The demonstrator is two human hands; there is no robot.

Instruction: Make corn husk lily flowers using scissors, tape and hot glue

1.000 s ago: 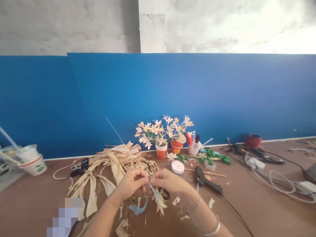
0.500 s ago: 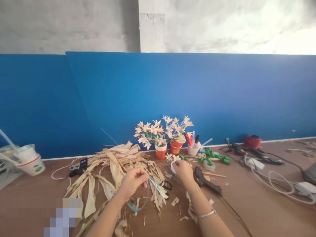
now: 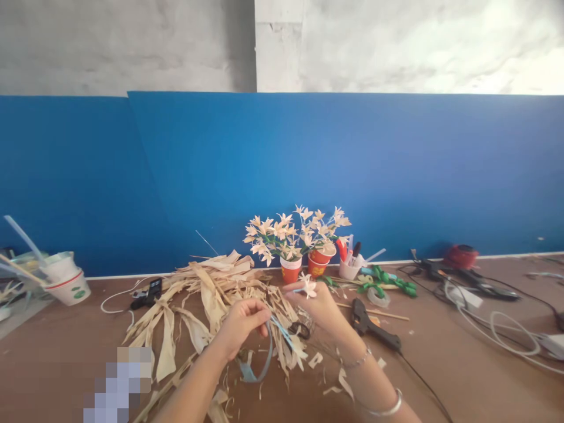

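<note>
Closed in a pinch, my left hand (image 3: 247, 326) holds a grey-blue ribbon (image 3: 264, 367) that curls down below the fingers. From the same fingers a thin light-blue stem with a pale artificial flower (image 3: 299, 354) points down to the right. My right hand (image 3: 324, 308) has a white artificial flower (image 3: 309, 286) at its fingers, the short blue stem lying to the left; the exact grip is partly hidden. Beyond it, more of these flowers (image 3: 282, 229) stand in red paper cups (image 3: 291, 271). Black-handled scissors (image 3: 299, 330) lie between my hands.
Dry corn husks (image 3: 211, 294) pile up at left centre. A black glue gun (image 3: 374, 330) with its cord lies right of my right hand. Green ribbon pieces (image 3: 388, 282), a cup of pens (image 3: 349, 268) and white cables (image 3: 497, 323) are farther right. A blue panel (image 3: 352, 153) borders the back.
My right hand has drawn back slightly from beside the cups, and the white flower now shows at its fingers. My left hand keeps its pinch. The view has shifted slightly left.
</note>
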